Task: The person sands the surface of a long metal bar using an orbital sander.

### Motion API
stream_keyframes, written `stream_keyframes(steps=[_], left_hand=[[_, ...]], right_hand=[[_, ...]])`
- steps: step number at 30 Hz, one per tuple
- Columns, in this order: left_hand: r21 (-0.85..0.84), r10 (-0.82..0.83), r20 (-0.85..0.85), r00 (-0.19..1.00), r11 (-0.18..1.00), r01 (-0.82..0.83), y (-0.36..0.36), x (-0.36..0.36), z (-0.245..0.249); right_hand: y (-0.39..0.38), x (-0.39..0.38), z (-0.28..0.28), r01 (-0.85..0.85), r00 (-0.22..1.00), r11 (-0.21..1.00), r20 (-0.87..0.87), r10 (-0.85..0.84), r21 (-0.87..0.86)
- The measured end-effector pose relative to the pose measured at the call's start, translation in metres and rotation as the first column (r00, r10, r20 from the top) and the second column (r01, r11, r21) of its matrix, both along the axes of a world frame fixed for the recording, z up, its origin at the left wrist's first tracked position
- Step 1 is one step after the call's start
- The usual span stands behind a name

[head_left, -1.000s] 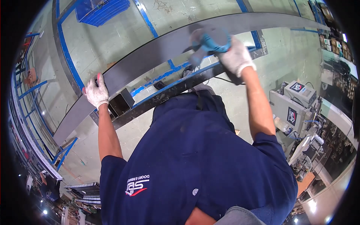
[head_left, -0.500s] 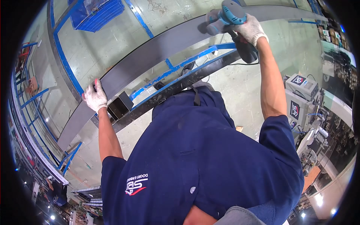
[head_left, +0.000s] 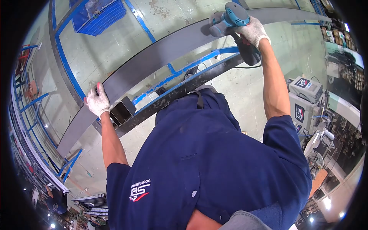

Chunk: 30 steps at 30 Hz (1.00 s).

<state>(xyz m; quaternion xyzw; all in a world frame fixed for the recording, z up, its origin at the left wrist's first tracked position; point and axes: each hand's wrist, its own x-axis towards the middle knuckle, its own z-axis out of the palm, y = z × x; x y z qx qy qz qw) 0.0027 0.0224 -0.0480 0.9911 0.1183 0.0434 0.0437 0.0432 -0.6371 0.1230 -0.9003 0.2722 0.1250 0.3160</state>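
A long flat grey panel (head_left: 153, 56) runs across the view, resting on a blue metal frame (head_left: 180, 73). My right hand (head_left: 253, 32), in a whitish glove, is wrapped round a teal and grey power sander (head_left: 234, 16), whose head sits on the panel's surface right of centre. My left hand (head_left: 97, 100), gloved too, rests over the panel's left part with its fingers apart and holds nothing. Just right of it, a dark open-ended hollow box section (head_left: 122, 111) lies on the frame's near rail.
A blue crate (head_left: 100, 20) stands beyond the panel at the upper left. Grey machines (head_left: 303, 109) stand at the right. A cable runs from below the sander. Blue racks line the left side, and another person (head_left: 56, 203) is at the lower left.
The sander has shifted slightly to the left and looks sharper than before, with my right hand still round it. My left hand has stayed at nearly the same place on the panel.
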Motion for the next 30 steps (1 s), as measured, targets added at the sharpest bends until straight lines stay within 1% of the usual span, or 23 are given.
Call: stream_keyframes(steps=[2, 5, 8, 9, 10, 12, 15, 17, 18, 20, 22, 23, 26, 28, 30], left_hand=[[0.017, -0.004, 0.015, 1.000, 1.000, 0.004, 0.004, -0.002, -0.006], [0.032, -0.009, 0.029, 1.000, 0.999, 0.008, 0.007, -0.001, -0.010], [0.016, -0.003, 0.006, 1.000, 1.000, 0.003, 0.002, -0.002, -0.004], [0.010, -0.001, 0.001, 1.000, 1.000, 0.001, 0.002, -0.002, -0.003], [0.005, 0.002, -0.004, 1.000, 1.000, -0.002, 0.002, -0.001, -0.003], [0.016, -0.001, 0.011, 1.000, 1.000, 0.000, 0.002, -0.001, -0.003], [0.010, 0.002, 0.001, 1.000, 1.000, -0.002, 0.002, -0.002, -0.002], [0.013, 0.000, 0.009, 1.000, 1.000, 0.000, 0.003, -0.002, -0.004], [0.021, -0.004, 0.025, 1.000, 1.000, 0.004, 0.003, -0.001, -0.006], [0.025, -0.006, 0.033, 0.999, 1.000, 0.005, 0.005, -0.003, -0.009], [0.015, -0.004, 0.020, 1.000, 1.000, 0.004, 0.001, -0.003, -0.003], [0.020, 0.005, 0.006, 1.000, 1.000, -0.005, 0.000, -0.002, -0.001], [0.027, 0.001, 0.038, 0.999, 1.000, -0.002, 0.002, -0.001, -0.007], [0.034, -0.006, 0.037, 0.999, 0.999, 0.005, 0.005, -0.002, -0.009], [0.022, -0.011, 0.040, 0.999, 1.000, 0.010, 0.004, -0.002, -0.008]], right_hand=[[-0.003, 0.003, -0.002, 0.043, 0.999, 0.999, -0.004, -0.043, 0.029], [-0.005, 0.005, -0.006, 0.059, 0.998, 0.997, 0.018, -0.060, 0.045], [0.011, 0.004, -0.005, 0.029, 1.000, 0.999, 0.008, -0.030, 0.038], [0.026, 0.000, 0.003, -0.003, 1.000, 1.000, 0.031, 0.002, 0.020], [0.045, -0.001, 0.019, -0.029, 1.000, 1.000, -0.011, 0.029, -0.001], [0.054, -0.002, 0.014, -0.040, 0.999, 0.999, 0.008, 0.040, 0.025], [0.050, 0.000, 0.009, -0.044, 0.999, 0.999, 0.032, 0.043, 0.011], [0.026, 0.006, -0.006, -0.023, 0.999, 1.000, 0.029, 0.024, -0.014], [0.021, 0.008, -0.005, -0.016, 0.999, 1.000, 0.027, 0.016, -0.026], [0.013, 0.005, 0.000, 0.035, 0.999, 0.999, 0.030, -0.036, 0.031], [0.012, 0.004, 0.000, 0.060, 0.998, 0.998, 0.003, -0.060, 0.008], [0.014, 0.003, -0.001, 0.046, 0.999, 0.999, -0.002, -0.046, 0.015], [0.035, -0.001, 0.002, -0.005, 1.000, 1.000, -0.018, 0.006, 0.020], [0.062, -0.006, 0.008, -0.050, 0.998, 0.998, 0.034, 0.049, 0.028], [0.081, -0.006, 0.009, -0.110, 0.994, 0.994, -0.021, 0.110, -0.001]])
